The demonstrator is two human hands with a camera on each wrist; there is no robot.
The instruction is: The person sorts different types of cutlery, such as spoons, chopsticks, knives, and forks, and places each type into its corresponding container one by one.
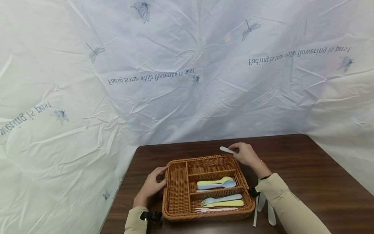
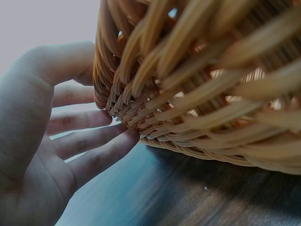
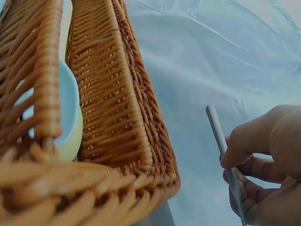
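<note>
Slim, pale, round-ended utensil (image 1: 226, 149), possibly a knife.

The compartmented basket (image 1: 165, 195) is woven wicker, ridged and rough, its rounded strands carrying a light, varnish-like gloss. The blue spoon (image 1: 229, 184) and blue fork (image 1: 226, 198) look like smooth moulded plastic with a soft sheen; the gripped pale utensil (image 3: 217, 129) looks plastic too, nearer matt. The surface (image 1: 306, 169) shows smooth, faintly shiny wood grain. The sheeting (image 1: 181, 110) is creased, glossy and plastic-like; the sleeves (image 1: 295, 201) are matt cloth.
</note>
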